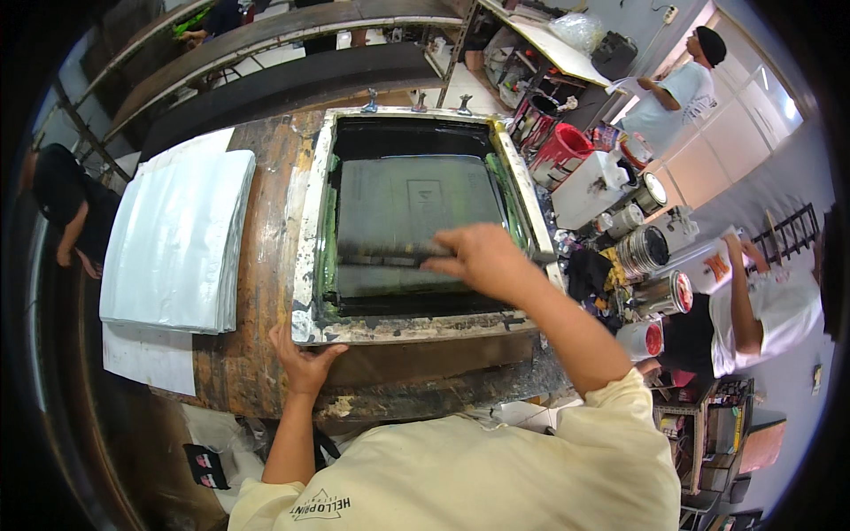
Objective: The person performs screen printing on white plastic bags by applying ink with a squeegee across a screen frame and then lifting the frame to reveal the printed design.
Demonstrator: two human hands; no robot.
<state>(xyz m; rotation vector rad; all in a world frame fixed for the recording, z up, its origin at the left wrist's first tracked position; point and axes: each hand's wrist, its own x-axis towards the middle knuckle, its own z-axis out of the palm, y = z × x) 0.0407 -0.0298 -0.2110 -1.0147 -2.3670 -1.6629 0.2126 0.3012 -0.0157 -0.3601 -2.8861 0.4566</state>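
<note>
A screen printing frame [312, 265] with worn whitish wooden sides lies on the stained wooden table. Its mesh [390, 190] is dark with ink, and a pale printed shape shows near the middle. Over the near half of the mesh, my right hand [485, 258] is closed around a squeegee [379, 251], a dark bar lying crosswise and blurred by motion. My left hand [303, 361] grips the frame's near left corner, thumb along the near edge and fingers at the left side. Left of the frame rests a stack of white sheets [177, 239].
Ink cans [642, 250], a red-stained bucket [561, 152] and a white jug [589, 188] crowd the right side. Small clamps [418, 102] stand at the frame's far edge. Other people are at the far right [677, 97], right [770, 310] and left [66, 199]. Long racks [292, 40] run behind.
</note>
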